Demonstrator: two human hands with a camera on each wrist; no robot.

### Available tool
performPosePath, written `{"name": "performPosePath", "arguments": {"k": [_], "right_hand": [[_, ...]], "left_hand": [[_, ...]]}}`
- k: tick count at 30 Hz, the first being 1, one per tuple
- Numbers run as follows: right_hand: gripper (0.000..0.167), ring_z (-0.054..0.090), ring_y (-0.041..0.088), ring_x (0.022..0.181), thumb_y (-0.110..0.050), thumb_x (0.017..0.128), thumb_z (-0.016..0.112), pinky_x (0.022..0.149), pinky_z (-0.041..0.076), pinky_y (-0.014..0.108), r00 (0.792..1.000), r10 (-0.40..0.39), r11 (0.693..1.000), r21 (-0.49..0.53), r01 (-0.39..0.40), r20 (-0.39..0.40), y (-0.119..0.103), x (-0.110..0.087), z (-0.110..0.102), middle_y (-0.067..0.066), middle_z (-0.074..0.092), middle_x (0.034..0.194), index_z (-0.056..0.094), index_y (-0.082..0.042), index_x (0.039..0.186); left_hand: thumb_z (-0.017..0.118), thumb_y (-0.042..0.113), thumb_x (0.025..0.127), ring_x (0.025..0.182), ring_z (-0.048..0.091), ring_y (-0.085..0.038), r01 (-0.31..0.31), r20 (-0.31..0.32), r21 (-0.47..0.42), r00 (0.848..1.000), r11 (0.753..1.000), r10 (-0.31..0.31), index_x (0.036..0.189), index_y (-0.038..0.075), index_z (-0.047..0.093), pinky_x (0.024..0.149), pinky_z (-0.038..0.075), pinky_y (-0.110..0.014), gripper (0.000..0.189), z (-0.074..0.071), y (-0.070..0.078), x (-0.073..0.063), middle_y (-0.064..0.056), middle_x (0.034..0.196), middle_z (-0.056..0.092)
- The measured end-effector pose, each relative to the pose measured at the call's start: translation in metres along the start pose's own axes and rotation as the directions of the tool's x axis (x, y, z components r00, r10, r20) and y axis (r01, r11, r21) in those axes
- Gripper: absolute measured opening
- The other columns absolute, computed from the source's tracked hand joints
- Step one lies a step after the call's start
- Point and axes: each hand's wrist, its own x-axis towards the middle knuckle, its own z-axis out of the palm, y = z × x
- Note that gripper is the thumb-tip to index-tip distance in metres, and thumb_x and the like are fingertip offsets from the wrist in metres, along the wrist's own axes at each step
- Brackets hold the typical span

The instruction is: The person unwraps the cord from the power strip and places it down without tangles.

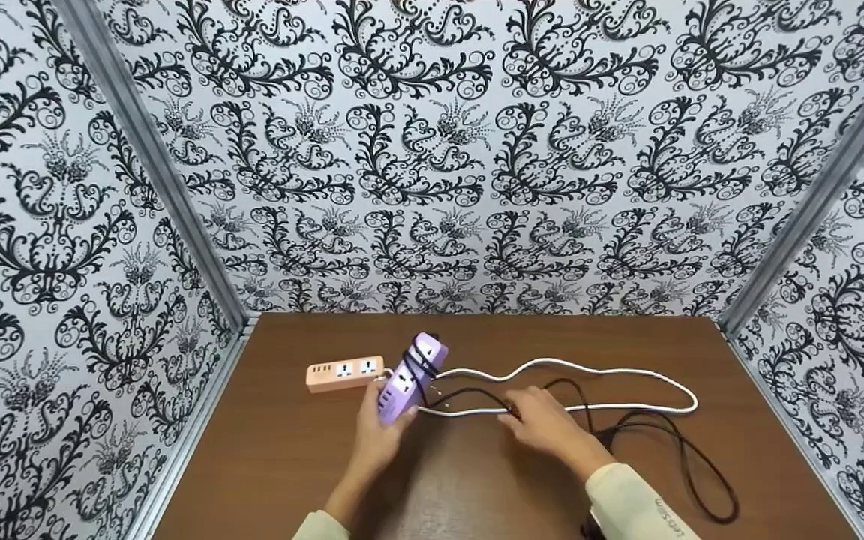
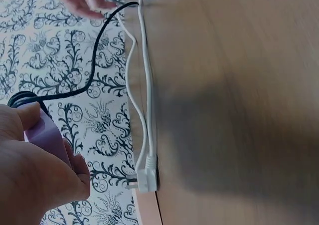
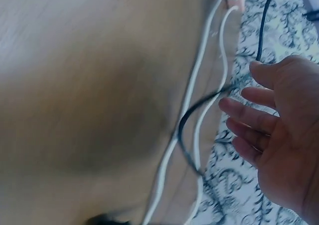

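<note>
My left hand (image 1: pixel 377 435) grips a purple power strip (image 1: pixel 400 381), tilted with its sockets facing up. Several turns of black cord (image 1: pixel 469 389) are wound round the strip's far half. From there the cord runs across to my right hand (image 1: pixel 541 421), which pinches it between thumb and index finger while the other fingers stay loosely bent, as the right wrist view shows. Beyond that hand the cord trails over the table in a long loop at the right. In the left wrist view the purple strip (image 2: pixel 47 135) is partly hidden by the hand.
An orange power strip (image 1: pixel 346 375) lies behind my left hand. Its white cord (image 1: pixel 612 370) spreads rightward in a long loop, passing under the black one, and its white plug (image 2: pixel 148 180) lies by the orange strip. Patterned walls (image 1: pixel 432 150) enclose the brown table (image 1: pixel 289 465).
</note>
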Motion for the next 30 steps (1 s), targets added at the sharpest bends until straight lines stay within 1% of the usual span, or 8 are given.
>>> {"name": "performPosePath", "arguments": {"k": [5,8,11,15,17,20,24,30], "right_hand": [[0.041,0.065,0.044,0.125,-0.019,0.095,0.076,0.111,0.049,0.06,0.991,-0.104,0.994,-0.001,0.105,-0.088,-0.02,0.008,0.002,0.022,0.073,0.129,0.068,0.003,0.129],[0.045,0.061,0.046,0.132,-0.024,0.097,0.075,0.115,0.046,0.062,0.985,-0.145,0.988,0.036,0.149,-0.095,-0.034,0.012,0.006,0.025,0.069,0.136,0.067,0.003,0.133],[0.043,0.063,0.045,0.132,-0.027,0.099,0.073,0.114,0.047,0.062,0.972,-0.21,0.972,0.089,0.219,-0.102,-0.047,0.018,0.011,0.024,0.069,0.138,0.069,0.001,0.131],[0.032,0.069,0.042,0.123,-0.021,0.102,0.068,0.107,0.053,0.06,0.955,-0.268,0.933,0.212,0.29,-0.124,-0.06,0.02,0.019,0.022,0.074,0.13,0.072,0.0,0.124],[0.025,0.071,0.039,0.114,-0.018,0.103,0.065,0.101,0.055,0.056,0.957,-0.264,0.913,0.29,0.288,-0.121,-0.066,0.018,0.022,0.019,0.076,0.122,0.072,0.0,0.119],[0.02,0.07,0.03,0.102,-0.02,0.107,0.06,0.092,0.055,0.047,0.971,-0.224,0.903,0.357,0.241,-0.088,-0.074,0.015,0.024,0.013,0.077,0.106,0.072,-0.003,0.108],[0.021,0.062,0.02,0.087,-0.019,0.109,0.055,0.081,0.048,0.04,0.967,-0.22,0.92,0.303,0.248,-0.127,-0.079,0.015,0.027,0.005,0.068,0.086,0.067,-0.008,0.095],[0.023,0.055,0.012,0.078,-0.016,0.109,0.056,0.074,0.046,0.036,0.952,-0.235,0.942,0.197,0.273,-0.196,-0.08,0.018,0.029,-0.001,0.059,0.076,0.061,-0.01,0.087]], "left_hand": [[0.085,0.001,0.082,0.099,0.061,-0.015,0.002,0.029,-0.003,1.0,1.0,-0.002,0.125,0.004,0.058,0.091,0.05,-0.029,0.05,0.008,0.004,-0.004,-0.013,0.111,0.069],[0.084,0.002,0.083,0.1,0.061,-0.015,0.005,0.036,-0.006,0.999,1.0,-0.005,0.125,0.005,0.059,0.092,0.05,-0.029,0.05,0.013,0.004,-0.007,-0.012,0.112,0.07],[0.084,0.002,0.083,0.102,0.062,-0.016,0.01,0.045,-0.007,0.999,1.0,-0.009,0.127,0.005,0.06,0.093,0.05,-0.03,0.05,0.016,0.004,-0.008,-0.012,0.114,0.07],[0.083,0.002,0.084,0.104,0.062,-0.018,0.007,0.051,0.005,0.999,1.0,-0.007,0.13,0.005,0.058,0.094,0.05,-0.033,0.053,0.018,0.007,-0.01,-0.013,0.117,0.07],[0.083,0.002,0.084,0.105,0.062,-0.019,0.001,0.05,0.011,0.999,1.0,-0.001,0.13,0.005,0.057,0.095,0.05,-0.034,0.053,0.018,0.008,-0.01,-0.013,0.118,0.069],[0.083,0.002,0.084,0.105,0.062,-0.019,-0.017,0.047,0.023,0.999,1.0,0.015,0.129,0.005,0.058,0.095,0.05,-0.033,0.052,0.018,0.006,-0.01,-0.012,0.118,0.07],[0.084,0.002,0.082,0.104,0.062,-0.018,-0.03,0.03,0.024,0.999,0.999,0.029,0.129,0.004,0.059,0.094,0.05,-0.032,0.053,0.016,0.002,-0.011,-0.012,0.118,0.07],[0.085,0.006,0.083,0.1,0.061,-0.014,-0.035,0.027,0.009,0.999,0.999,0.034,0.127,0.005,0.06,0.09,0.05,-0.031,0.05,0.014,-0.004,-0.011,-0.009,0.115,0.071]]}}
